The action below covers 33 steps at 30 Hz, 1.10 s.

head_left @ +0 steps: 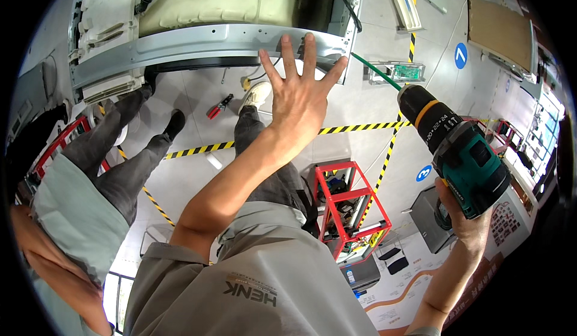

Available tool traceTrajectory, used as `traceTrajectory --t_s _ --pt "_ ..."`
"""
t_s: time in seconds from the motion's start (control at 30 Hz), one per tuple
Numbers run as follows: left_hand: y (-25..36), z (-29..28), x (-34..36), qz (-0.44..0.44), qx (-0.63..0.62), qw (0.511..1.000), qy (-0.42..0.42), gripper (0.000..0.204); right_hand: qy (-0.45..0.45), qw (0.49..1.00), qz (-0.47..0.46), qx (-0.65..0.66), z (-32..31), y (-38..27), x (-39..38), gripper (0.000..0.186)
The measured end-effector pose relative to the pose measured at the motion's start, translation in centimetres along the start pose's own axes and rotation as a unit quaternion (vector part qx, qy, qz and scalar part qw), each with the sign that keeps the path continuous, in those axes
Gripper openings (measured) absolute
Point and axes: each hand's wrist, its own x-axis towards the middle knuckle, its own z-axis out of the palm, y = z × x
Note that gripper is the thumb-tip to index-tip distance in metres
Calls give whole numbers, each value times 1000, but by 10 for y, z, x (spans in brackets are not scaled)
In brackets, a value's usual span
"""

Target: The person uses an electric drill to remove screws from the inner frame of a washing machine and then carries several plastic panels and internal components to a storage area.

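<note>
A grey metal rail [198,40] runs along the near side of an opened appliance with a large pale plastic tub [222,6]. My left hand [297,105] rests on the rail near its right end, fingers spread. My right hand [466,216] is wrapped round the handle of a green and black cordless drill [466,150], held out to the right. From its chuck a long green bit [375,70] points up and left. The bit's tip meets the frame's right corner; whether it sits in a screw is too small to tell.
Red-handled pliers [220,106] lie on the floor below the rail. A red-framed tool cart [351,210] stands behind me. To the left is another person [90,186]. A green-and-clear part [399,72], a white tray [407,10] and a brown panel [499,33] are at the right.
</note>
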Motion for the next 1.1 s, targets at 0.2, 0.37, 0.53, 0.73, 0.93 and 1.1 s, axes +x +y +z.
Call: traceTrajectory --t_s 0.2,0.37,0.53,0.73,0.93,1.1 --pt "2 4 1 -1 11 1000 -3 69 -12 1000 -19 -15 6 0 5 31" --pt "1 8 1 -2 13 1000 9 68 -18 999 -16 -20 7 0 8 31" --pt "1 7 1 -2 7 1000 6 66 -31 999 -21 -22 6 -2 10 32" --pt "1 6 1 2 0 1000 2 65 -12 999 -35 -17 8 4 9 33" --pt "2 6 2 -1 -4 1000 6 64 -31 999 -20 -37 -2 6 11 35" --pt "1 10 2 -3 -37 999 35 64 -71 992 -72 -75 -16 10 20 39"
